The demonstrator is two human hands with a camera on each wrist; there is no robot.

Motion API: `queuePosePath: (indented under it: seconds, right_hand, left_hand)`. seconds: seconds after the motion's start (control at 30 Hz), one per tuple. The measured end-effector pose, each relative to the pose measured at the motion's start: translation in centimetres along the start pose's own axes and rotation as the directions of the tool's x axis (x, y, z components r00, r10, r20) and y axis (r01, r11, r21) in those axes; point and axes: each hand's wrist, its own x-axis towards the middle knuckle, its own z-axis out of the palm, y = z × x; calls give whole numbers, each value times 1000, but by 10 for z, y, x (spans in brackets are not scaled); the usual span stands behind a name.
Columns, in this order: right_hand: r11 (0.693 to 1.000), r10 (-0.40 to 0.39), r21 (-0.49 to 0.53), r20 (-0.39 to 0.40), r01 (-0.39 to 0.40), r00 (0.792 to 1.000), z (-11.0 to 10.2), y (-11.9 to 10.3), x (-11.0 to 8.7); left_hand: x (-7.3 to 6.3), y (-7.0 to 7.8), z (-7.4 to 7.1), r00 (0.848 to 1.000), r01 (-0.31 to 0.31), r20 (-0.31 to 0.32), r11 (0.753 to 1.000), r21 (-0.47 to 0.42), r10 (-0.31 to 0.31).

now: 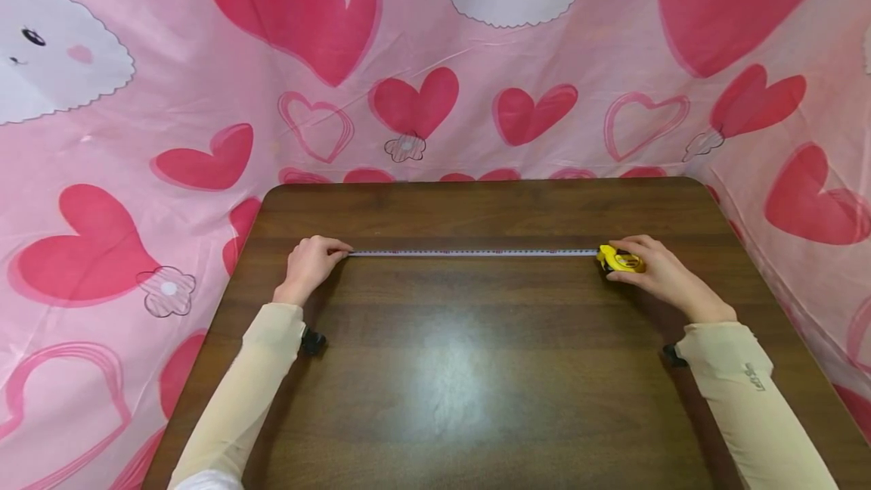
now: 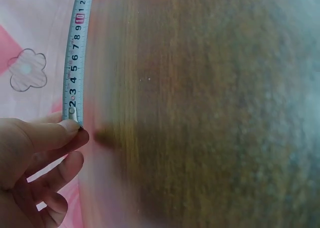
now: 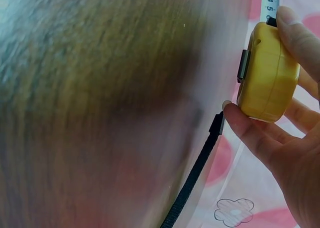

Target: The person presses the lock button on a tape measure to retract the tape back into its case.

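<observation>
over brown table (image 1: pixel 442 399), left fingers (image 1: pixel 331 243) pinching blade (image 2: pixel 75 63) end, right fingers (image 3: pixel 254 136) clamped round yellow tape measure (image 3: pixel 270 78)

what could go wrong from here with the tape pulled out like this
The left hand pinches just the end of the tape blade; if it slips, the blade might whip back toward the yellow case and the right hand.

No hand supports the long middle stretch, so it could twist or buckle if the two hands drift closer.

The black strap by the case hangs loose and might snag.
</observation>
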Motion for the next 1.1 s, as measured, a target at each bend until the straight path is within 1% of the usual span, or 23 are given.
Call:
queuePosePath:
  seconds: [0.3,0.8,1.1]
  right_hand:
    - [1000,-8,-3,-2,8,1000,3,1,2]
    - [999,-50,-13,-14,50,999,5,-2,5]
    - [1000,-18,1,13,18,1000,4,-6,8]
  left_hand:
    - [1,4,2,1000,-4,4,1000,9,4]
    - [2,10,6,1000,-8,16,1000,7,8]
    - [5,16,8,999,-6,36,1000,-3,6]
